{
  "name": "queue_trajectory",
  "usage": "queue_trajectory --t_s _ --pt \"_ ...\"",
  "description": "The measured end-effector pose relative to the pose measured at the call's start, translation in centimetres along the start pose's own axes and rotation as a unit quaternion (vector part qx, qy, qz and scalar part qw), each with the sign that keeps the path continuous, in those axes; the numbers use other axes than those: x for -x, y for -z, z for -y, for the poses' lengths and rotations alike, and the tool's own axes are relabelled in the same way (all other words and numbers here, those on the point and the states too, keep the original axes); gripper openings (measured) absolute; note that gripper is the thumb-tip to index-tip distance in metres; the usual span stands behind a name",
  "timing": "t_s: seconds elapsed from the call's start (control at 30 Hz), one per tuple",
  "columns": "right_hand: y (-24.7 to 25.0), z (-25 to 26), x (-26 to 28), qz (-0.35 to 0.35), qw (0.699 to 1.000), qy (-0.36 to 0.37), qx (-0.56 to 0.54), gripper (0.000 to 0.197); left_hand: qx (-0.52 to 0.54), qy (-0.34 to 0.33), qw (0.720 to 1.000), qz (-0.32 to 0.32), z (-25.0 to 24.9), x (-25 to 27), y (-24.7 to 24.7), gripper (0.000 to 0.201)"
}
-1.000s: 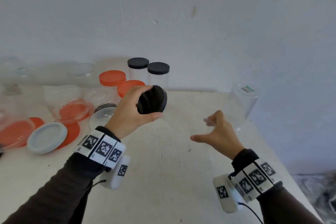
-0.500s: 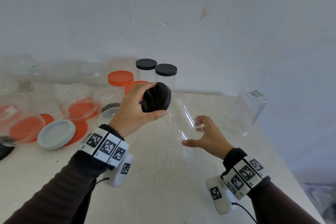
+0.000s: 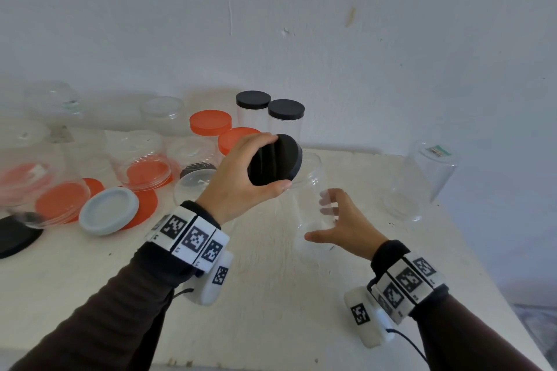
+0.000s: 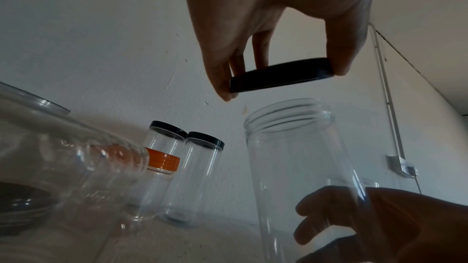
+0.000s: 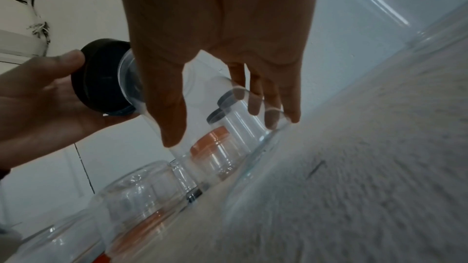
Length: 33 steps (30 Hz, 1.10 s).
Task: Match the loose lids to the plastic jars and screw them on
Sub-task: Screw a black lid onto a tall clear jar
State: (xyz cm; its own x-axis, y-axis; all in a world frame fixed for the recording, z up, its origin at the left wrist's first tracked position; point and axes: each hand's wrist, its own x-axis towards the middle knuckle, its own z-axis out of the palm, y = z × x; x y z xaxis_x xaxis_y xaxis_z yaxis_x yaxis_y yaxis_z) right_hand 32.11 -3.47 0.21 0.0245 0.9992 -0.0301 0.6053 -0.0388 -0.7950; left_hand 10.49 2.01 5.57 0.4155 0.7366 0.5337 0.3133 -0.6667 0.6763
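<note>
Head view: left fingers (image 3: 256, 141) grip black lid (image 3: 275, 160) above right-held clear jar (image 3: 307, 190).

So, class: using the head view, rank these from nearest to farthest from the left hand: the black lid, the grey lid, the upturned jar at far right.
1. black lid, gripped in the left hand.
2. grey lid, on the table to its left.
3. upturned jar, far right.
</note>
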Motion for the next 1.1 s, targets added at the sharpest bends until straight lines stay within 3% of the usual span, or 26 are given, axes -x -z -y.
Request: queue_trajectory --t_s 0.3,0.83,1.1 --pt "-0.2 -0.1 0.0 0.042 0.999 -0.016 -0.021 0.075 0.002 -0.003 0.999 0.043 -0.5 -0.2 -1.0 0.075" --pt "-0.4 -0.4 0.0 0.004 0.999 0.000 -0.045 0.064 -0.053 -0.020 0.993 0.108 -1.0 -1.8 -3.7 0.068" --pt "-0.4 -0.3 0.0 0.006 0.999 0.002 -0.036 0.072 -0.054 -0.017 0.991 0.119 -0.8 -2.6 -4.5 0.068"
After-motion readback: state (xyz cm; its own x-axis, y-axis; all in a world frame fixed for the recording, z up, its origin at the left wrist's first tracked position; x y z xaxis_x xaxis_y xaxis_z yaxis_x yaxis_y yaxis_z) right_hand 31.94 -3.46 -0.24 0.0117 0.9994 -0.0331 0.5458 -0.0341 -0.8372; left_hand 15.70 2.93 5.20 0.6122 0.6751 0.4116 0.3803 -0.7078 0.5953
